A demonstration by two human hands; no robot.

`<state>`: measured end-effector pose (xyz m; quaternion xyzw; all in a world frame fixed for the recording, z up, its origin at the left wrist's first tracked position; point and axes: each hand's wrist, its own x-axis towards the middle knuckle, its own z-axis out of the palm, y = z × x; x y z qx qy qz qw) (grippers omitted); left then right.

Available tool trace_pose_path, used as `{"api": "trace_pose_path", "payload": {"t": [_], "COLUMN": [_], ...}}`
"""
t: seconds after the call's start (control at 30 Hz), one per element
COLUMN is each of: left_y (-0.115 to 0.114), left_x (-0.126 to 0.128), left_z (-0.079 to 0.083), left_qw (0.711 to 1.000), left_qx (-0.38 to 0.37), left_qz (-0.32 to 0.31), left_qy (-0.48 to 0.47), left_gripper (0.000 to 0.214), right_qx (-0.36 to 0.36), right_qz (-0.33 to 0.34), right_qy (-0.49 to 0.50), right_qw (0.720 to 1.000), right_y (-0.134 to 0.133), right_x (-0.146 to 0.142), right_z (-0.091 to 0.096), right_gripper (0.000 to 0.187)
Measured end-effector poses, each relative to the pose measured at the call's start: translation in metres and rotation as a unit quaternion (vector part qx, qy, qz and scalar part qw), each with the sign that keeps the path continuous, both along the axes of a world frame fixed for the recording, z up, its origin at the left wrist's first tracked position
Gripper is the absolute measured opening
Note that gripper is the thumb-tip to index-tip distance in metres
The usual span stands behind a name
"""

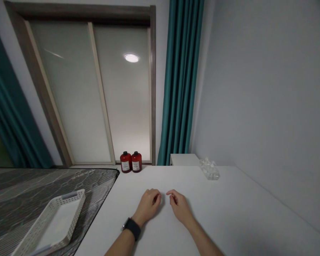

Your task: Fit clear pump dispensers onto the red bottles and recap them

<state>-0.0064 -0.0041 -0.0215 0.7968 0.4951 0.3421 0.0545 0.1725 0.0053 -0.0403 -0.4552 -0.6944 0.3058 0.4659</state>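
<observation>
Over the white table (216, 209) my left hand (149, 204), with a black watch (132, 228) on its wrist, rests with its fingers curled in loosely toward the thumb. Nothing shows in it. My right hand (179, 205) lies just to the right, a small gap between the two. Its index finger points toward the left hand and stands apart from the thumb, and it holds nothing. Two red bottles (131, 163) with black caps and white labels stand side by side at the table's back left edge. A clear, crumpled-looking plastic item (209, 169) lies at the back right.
A white perforated basket (76, 209) sits on the grey striped, marble-patterned surface (96, 185) to the left. Behind the table are a white cabinet (184, 159), a teal curtain (180, 89) and frosted sliding doors (125, 106). A grey wall (264, 92) borders the right side.
</observation>
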Motion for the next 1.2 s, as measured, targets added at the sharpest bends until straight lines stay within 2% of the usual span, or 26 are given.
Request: {"api": "trace_pose_path", "payload": {"t": [0.23,0.37,0.53,0.77,0.87,1.0,1.2], "left_y": [0.0,0.006,0.03,0.087,0.106,0.125,0.136], "left_x": [0.002,-0.003,-0.023,-0.068,-0.08,-0.088,-0.091], "left_z": [-0.003,0.005,0.029,0.075,0.09,0.1,0.102], "left_qw": [0.997,0.993,0.986,0.965,0.956,0.948,0.946], "left_qx": [0.021,0.04,0.069,0.074,0.064,0.047,0.019], "left_qz": [0.067,0.111,0.145,0.202,0.22,0.245,0.247], "left_qy": [-0.021,-0.01,0.049,0.152,0.18,0.197,0.208], "left_gripper": [0.022,0.02,0.018,0.023,0.024,0.028,0.032], "right_qx": [0.008,0.006,0.004,0.002,0.003,0.016,0.016], "right_qz": [0.0,0.003,0.008,0.006,0.011,0.01,0.008], "right_qy": [-0.002,-0.001,0.001,-0.02,-0.027,-0.041,-0.047], "right_qw": [1.0,1.0,1.0,1.0,1.0,0.999,0.999], "right_y": [-0.001,-0.002,-0.004,-0.004,-0.004,-0.004,-0.007], "right_x": [0.0,-0.001,-0.002,-0.003,-0.002,-0.002,-0.002], "right_z": [0.002,0.001,0.0,-0.002,-0.005,-0.005,0.0], "right_gripper": [0.026,0.026,0.025,0.025,0.024,0.024,0.026]}}
